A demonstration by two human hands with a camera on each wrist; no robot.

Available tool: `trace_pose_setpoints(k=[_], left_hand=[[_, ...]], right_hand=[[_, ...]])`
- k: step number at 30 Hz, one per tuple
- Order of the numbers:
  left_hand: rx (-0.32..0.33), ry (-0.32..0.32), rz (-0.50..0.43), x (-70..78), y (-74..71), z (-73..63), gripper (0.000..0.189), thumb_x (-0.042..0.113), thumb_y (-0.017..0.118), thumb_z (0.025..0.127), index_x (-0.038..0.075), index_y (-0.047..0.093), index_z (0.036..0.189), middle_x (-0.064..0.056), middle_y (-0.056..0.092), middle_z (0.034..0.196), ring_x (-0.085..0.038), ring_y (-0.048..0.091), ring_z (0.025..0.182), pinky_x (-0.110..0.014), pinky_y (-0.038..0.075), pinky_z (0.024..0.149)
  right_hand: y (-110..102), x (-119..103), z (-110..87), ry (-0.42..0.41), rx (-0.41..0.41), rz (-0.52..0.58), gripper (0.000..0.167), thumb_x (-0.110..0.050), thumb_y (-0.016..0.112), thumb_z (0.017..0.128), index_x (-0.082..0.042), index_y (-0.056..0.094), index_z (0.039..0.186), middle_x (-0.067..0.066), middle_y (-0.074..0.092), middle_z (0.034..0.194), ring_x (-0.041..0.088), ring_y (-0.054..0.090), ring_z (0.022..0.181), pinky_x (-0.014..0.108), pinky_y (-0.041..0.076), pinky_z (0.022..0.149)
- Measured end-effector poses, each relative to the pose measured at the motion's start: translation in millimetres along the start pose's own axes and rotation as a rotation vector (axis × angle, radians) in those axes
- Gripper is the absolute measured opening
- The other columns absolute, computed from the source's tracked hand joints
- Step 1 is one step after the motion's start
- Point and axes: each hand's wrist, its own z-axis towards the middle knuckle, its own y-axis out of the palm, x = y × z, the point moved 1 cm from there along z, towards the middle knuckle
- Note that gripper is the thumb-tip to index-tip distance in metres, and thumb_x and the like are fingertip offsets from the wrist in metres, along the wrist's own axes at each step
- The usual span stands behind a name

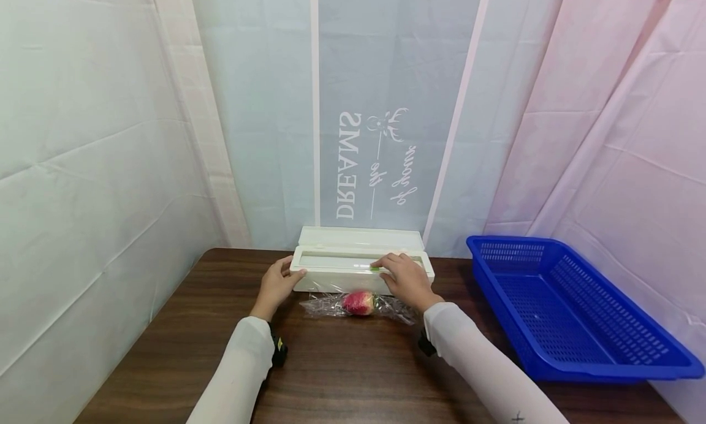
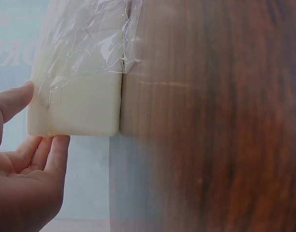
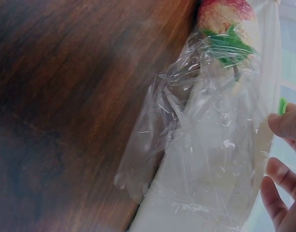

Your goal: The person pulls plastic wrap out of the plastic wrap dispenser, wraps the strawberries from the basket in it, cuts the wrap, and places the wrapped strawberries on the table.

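A white cling film dispenser [image 1: 339, 281] stands at the back of the table with its clear lid [image 1: 358, 236] raised. My left hand [image 1: 278, 284] grips its left end, thumb at the front upper edge and fingers against the end face. At the right part of its top, my right hand [image 1: 407, 280] holds a small green slide cutter [image 3: 282, 106] by the fingertips. Just in front of the dispenser lies a red and yellow fruit [image 1: 358, 302] with a green leaf [image 3: 229, 46], inside crumpled clear film [image 1: 322, 306]. The film spreads to both sides and up against the dispenser's front.
A blue plastic basket [image 1: 502, 295] with slotted walls stands at the table's right side. The dark wooden table [image 1: 353, 375] extends toward me. Fabric curtains [image 1: 265, 105] hang behind the table and on both sides.
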Motion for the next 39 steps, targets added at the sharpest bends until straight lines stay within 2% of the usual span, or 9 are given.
trace_pose_setpoints(k=[13, 17, 22, 28, 33, 36, 39], left_hand=[[-0.006, 0.003, 0.002, -4.0, 0.1, 0.8, 0.066, 0.024, 0.072, 0.095, -0.001, 0.042, 0.149, -0.025, 0.045, 0.148, -0.04, 0.049, 0.131, -0.051, 0.049, 0.099], [0.003, 0.002, 0.012, -4.1, 0.9, 0.6, 0.064, 0.024, 0.072, 0.095, 0.0, 0.043, 0.148, -0.024, 0.046, 0.147, -0.039, 0.05, 0.131, -0.05, 0.049, 0.099], [0.01, -0.001, 0.012, -2.3, 1.1, 0.5, 0.064, 0.023, 0.072, 0.095, 0.0, 0.044, 0.148, -0.024, 0.047, 0.146, -0.039, 0.05, 0.131, -0.049, 0.049, 0.099], [0.015, 0.007, 0.003, -0.7, 0.8, -0.6, 0.064, 0.022, 0.073, 0.095, -0.001, 0.044, 0.147, -0.025, 0.048, 0.145, -0.039, 0.051, 0.13, -0.049, 0.05, 0.098], [0.016, 0.009, 0.007, -0.7, 1.2, -0.4, 0.064, 0.022, 0.073, 0.095, -0.002, 0.045, 0.147, -0.025, 0.049, 0.144, -0.04, 0.051, 0.129, -0.05, 0.05, 0.097], [0.016, 0.015, 0.013, -1.0, 1.1, -0.2, 0.064, 0.022, 0.073, 0.095, -0.003, 0.044, 0.147, -0.026, 0.048, 0.144, -0.041, 0.05, 0.13, -0.05, 0.049, 0.098], [0.017, 0.014, 0.013, -1.1, 0.8, -0.4, 0.064, 0.022, 0.073, 0.095, -0.003, 0.044, 0.146, -0.026, 0.048, 0.144, -0.041, 0.05, 0.13, -0.05, 0.049, 0.099]], right_hand=[[2.2, 0.8, -1.1, -0.03, -0.018, 0.005, 0.028, -0.011, 0.072, 0.093, -0.023, 0.073, 0.118, -0.005, 0.069, 0.117, 0.022, 0.061, 0.096, 0.041, 0.052, 0.081], [0.5, -0.3, -1.4, 0.01, -0.049, 0.013, 0.029, -0.014, 0.069, 0.093, -0.024, 0.073, 0.12, -0.004, 0.067, 0.119, 0.022, 0.06, 0.098, 0.041, 0.052, 0.081], [-0.6, -1.2, 0.6, 0.078, -0.059, 0.046, 0.029, -0.018, 0.062, 0.094, -0.023, 0.074, 0.119, -0.001, 0.064, 0.116, 0.02, 0.058, 0.095, 0.038, 0.05, 0.073], [0.9, 1.0, 4.2, 0.129, 0.027, 0.124, 0.024, -0.01, 0.062, 0.095, -0.013, 0.075, 0.114, 0.004, 0.063, 0.105, 0.02, 0.055, 0.086, 0.037, 0.048, 0.069], [1.3, 0.8, 5.5, 0.098, 0.104, 0.214, 0.02, -0.002, 0.064, 0.091, -0.004, 0.074, 0.108, 0.007, 0.062, 0.098, 0.022, 0.057, 0.086, 0.039, 0.052, 0.073], [2.5, -1.5, 6.6, 0.076, 0.111, 0.266, 0.019, -0.001, 0.064, 0.091, -0.002, 0.073, 0.108, 0.007, 0.062, 0.096, 0.021, 0.061, 0.085, 0.037, 0.055, 0.075], [4.2, -5.1, 7.6, 0.08, 0.085, 0.31, 0.018, -0.003, 0.065, 0.093, -0.003, 0.073, 0.109, 0.005, 0.062, 0.097, 0.019, 0.062, 0.085, 0.036, 0.056, 0.076]])
